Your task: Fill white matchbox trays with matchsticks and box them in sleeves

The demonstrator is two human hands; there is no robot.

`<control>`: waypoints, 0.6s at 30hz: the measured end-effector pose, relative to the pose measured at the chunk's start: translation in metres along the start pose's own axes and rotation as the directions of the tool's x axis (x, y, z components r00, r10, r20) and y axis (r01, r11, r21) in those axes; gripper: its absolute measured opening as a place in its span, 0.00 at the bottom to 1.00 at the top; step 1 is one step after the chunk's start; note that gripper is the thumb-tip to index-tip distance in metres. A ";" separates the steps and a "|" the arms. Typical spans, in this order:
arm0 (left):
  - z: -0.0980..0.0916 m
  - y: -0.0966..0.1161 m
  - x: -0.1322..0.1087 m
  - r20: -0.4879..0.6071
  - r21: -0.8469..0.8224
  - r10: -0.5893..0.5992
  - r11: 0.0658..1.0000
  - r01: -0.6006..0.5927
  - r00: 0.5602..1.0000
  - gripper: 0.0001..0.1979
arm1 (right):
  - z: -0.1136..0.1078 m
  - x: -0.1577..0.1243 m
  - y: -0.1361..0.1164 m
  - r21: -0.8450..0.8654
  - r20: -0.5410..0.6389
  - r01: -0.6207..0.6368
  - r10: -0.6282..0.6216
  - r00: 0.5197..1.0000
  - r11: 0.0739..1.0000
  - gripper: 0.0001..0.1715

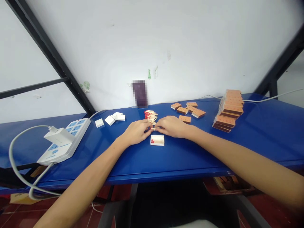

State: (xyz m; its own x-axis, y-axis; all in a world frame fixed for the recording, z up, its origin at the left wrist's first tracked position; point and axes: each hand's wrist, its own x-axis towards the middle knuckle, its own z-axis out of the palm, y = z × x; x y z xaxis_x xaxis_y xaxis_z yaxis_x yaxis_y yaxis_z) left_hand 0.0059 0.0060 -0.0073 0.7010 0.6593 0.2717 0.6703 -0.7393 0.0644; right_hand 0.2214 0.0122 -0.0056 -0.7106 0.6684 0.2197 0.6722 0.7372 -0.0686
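Observation:
Between my two hands is a matchstick [155, 128], its red head towards the left. My left hand [139, 130] has its thumb and fingers closed at the head end. At the other end the fingers of my right hand [169, 126] pinch the bare wood. Just beyond the fingertips lies a heap of red-tipped matches [150, 116], partly covered by my hands. In front of my hands, nearer to me, sits an open white matchbox tray [157, 140] with a few matches inside, heads to the left.
Several white trays [110, 119] lie at the left, beside a power strip [68, 139] with a charger and cable. Orange matchboxes [187, 109] are scattered right of the heap. Farther right stands a leaning stack of matchboxes [229, 109]. The blue table [166, 164] ends close to me.

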 end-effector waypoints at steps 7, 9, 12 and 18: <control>0.002 0.004 -0.001 0.036 0.008 -0.015 1.000 0.014 0.999 0.10 | -0.003 -0.001 -0.007 -0.089 0.015 -0.010 0.011 1.000 0.996 0.18; 0.003 0.003 0.000 0.047 0.007 -0.027 1.000 0.027 0.999 0.11 | -0.004 -0.001 -0.009 -0.122 0.028 -0.010 0.014 1.000 0.992 0.19; 0.003 0.003 -0.001 0.050 0.015 -0.031 0.999 0.031 0.998 0.11 | -0.005 -0.001 -0.013 -0.169 0.049 -0.011 0.020 0.999 0.986 0.19; 0.001 0.005 0.000 0.060 0.077 -0.029 0.997 0.024 0.998 0.09 | -0.004 0.000 -0.013 -0.185 0.023 -0.007 0.012 1.000 0.983 0.16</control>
State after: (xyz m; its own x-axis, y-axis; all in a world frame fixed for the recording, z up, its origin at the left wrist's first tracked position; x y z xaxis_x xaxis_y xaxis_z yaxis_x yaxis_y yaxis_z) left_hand 0.0094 0.0024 -0.0082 0.6949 0.6873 0.2115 0.7037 -0.7105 -0.0029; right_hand 0.2132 0.0025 -0.0007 -0.7073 0.6791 0.1963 0.7041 0.7014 0.1107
